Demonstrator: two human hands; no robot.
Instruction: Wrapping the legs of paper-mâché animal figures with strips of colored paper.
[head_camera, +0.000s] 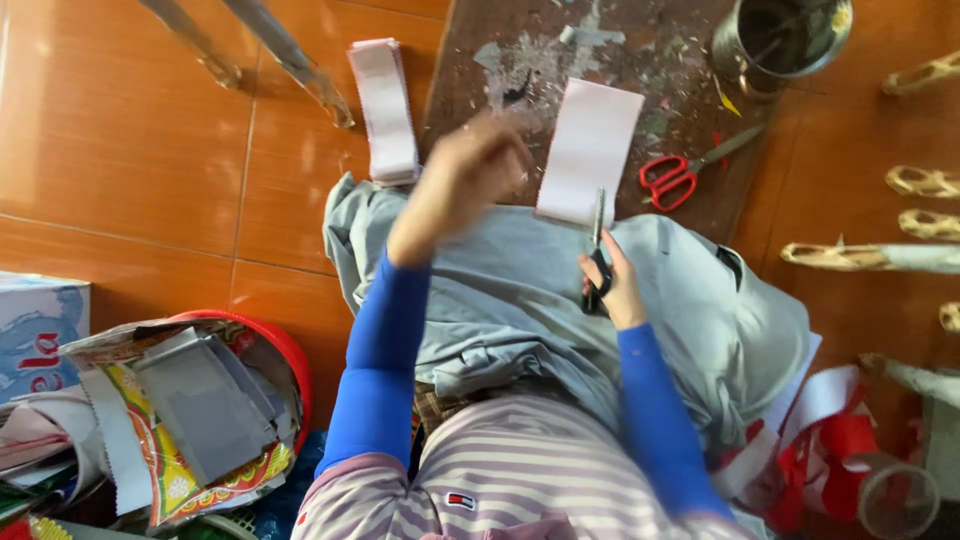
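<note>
Overhead: left hand (470, 170) raised above grey cloth (520, 290), blurred, fingers curled; grip impossible to tell. Right hand (612, 285) clamped round black handles of scissors (598, 240), blades upright, biting lower edge of pale pink paper sheet (590, 150), flat, rectangular. Red-handled scissors (680, 175) just right of sheet, on scuffed dark board (480, 40). Folded pink strip stack (385, 110) left of sheet.

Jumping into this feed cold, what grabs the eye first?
The right hand holds black-handled scissors with the blades up against a pale paper sheet at centre, while the blurred left hand is raised beside that sheet. Red-handled scissors lie on the scrap-strewn dark board to the right, and a red basket stuffed with grey cards sits at lower left.
</note>
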